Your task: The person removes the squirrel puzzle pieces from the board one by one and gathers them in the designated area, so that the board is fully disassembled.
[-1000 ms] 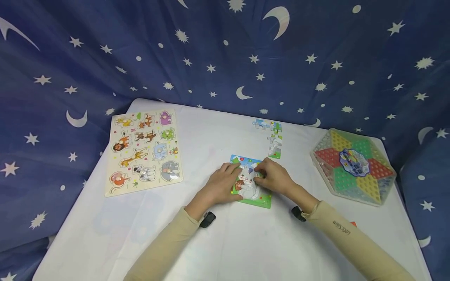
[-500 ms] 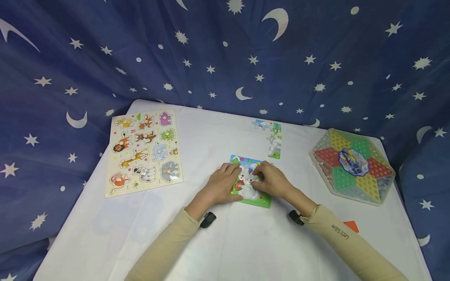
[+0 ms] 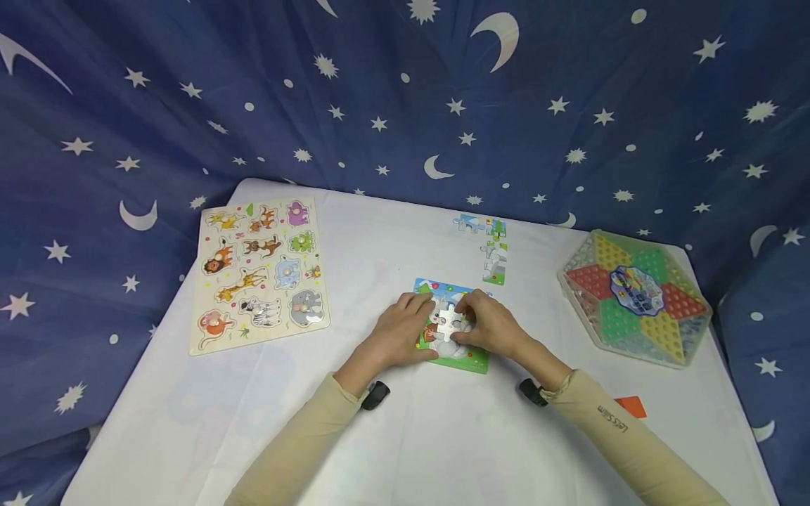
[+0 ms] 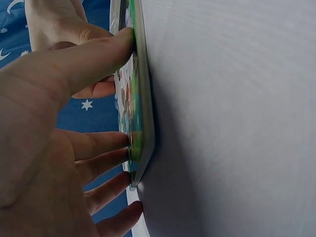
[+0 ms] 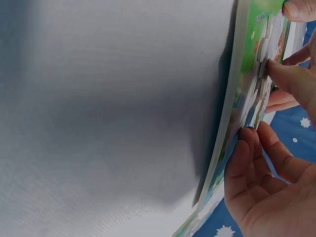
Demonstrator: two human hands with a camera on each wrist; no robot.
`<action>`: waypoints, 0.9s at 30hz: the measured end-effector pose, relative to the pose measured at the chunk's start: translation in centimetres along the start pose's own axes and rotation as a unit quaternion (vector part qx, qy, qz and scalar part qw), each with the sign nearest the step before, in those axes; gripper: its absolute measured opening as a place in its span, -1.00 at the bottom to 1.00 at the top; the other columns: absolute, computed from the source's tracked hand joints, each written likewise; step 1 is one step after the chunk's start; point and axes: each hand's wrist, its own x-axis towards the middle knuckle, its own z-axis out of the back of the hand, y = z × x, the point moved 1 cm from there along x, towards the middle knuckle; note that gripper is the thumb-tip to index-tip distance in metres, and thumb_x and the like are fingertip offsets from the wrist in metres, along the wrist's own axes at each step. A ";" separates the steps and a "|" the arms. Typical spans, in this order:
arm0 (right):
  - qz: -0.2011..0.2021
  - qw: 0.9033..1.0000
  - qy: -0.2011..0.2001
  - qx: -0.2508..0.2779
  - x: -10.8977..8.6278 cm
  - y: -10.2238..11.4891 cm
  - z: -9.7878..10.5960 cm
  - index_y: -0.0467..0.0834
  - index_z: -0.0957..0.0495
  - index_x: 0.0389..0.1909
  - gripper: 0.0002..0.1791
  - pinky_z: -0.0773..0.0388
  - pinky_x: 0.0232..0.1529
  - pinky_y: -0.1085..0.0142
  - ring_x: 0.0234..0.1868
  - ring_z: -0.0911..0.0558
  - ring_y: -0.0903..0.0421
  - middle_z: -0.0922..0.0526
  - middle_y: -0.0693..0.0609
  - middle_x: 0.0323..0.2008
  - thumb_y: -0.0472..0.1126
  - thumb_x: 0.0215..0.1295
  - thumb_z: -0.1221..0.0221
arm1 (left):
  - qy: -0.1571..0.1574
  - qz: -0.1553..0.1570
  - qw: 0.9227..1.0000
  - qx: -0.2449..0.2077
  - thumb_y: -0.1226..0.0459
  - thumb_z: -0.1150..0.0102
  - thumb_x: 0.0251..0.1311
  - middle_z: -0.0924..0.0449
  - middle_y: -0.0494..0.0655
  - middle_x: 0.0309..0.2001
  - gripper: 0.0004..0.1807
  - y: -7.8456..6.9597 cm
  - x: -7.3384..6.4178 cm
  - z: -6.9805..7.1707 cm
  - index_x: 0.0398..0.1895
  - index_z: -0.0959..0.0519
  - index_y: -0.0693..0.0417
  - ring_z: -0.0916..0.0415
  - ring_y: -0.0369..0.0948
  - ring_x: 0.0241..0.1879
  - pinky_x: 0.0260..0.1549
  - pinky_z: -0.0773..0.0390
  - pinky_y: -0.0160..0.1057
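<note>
A small jigsaw puzzle board point(image 3: 470, 362) with a grey-and-white animal picture and a green lower edge lies at the middle of the table. My left hand point(image 3: 400, 332) rests along its left side, fingers spread and fairly straight; in the left wrist view the thumb point(image 4: 106, 54) and fingertips touch the board's face. Between thumb and fingers my right hand point(image 3: 492, 325) pinches a whitish jigsaw piece point(image 3: 449, 323) over the board's centre. The right wrist view shows the piece point(image 5: 263, 66) edge-on, close against the board. Several loose jigsaw pieces point(image 3: 496, 263) lie beyond the board.
A wooden animal peg puzzle point(image 3: 253, 277) lies at the left. On the right sits a hexagonal clear box point(image 3: 635, 299) of coloured star-patterned pieces. An orange-red flat piece point(image 3: 631, 406) lies near the right sleeve. A dark blue star-print curtain point(image 3: 380, 91) borders the table's back.
The right hand has shifted slightly left and lifted the whitish jigsaw piece into view over the board's centre. The left hand has stayed in place.
</note>
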 end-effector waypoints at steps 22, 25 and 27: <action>-0.003 0.999 0.028 -0.023 0.7 -0.1 0.5 -0.21 -0.62 -0.21 -0.47 -0.47 -0.30 0.26 -0.36 -0.49 0.13 -0.55 0.03 -0.37 -0.06 -0.19 -0.60 | -0.002 0.000 1.000 0.008 -0.15 -0.37 0.08 -0.16 0.05 0.46 -0.03 0.0 0.1 0.1 0.43 -0.26 0.21 -0.07 -0.02 0.40 0.26 -0.32 -0.02; 0.006 1.000 0.026 -0.016 0.7 -0.2 0.5 -0.23 -0.62 -0.22 -0.48 -0.46 -0.31 0.26 -0.37 -0.49 0.12 -0.55 0.02 -0.38 -0.07 -0.18 -0.60 | -0.004 0.006 1.000 0.013 -0.15 -0.33 0.11 -0.16 0.04 0.45 -0.05 -0.1 0.1 -0.1 0.43 -0.26 0.20 -0.07 -0.02 0.40 0.26 -0.32 -0.02; 0.015 1.000 0.023 -0.012 0.7 -0.4 0.5 -0.24 -0.62 -0.22 -0.49 -0.45 -0.33 0.27 -0.39 -0.48 0.13 -0.55 0.02 -0.40 -0.08 -0.16 -0.59 | -0.006 0.010 1.000 0.017 -0.15 -0.31 0.14 -0.17 0.05 0.45 -0.07 -0.3 0.2 -0.2 0.42 -0.26 0.21 -0.08 -0.02 0.39 0.26 -0.32 -0.03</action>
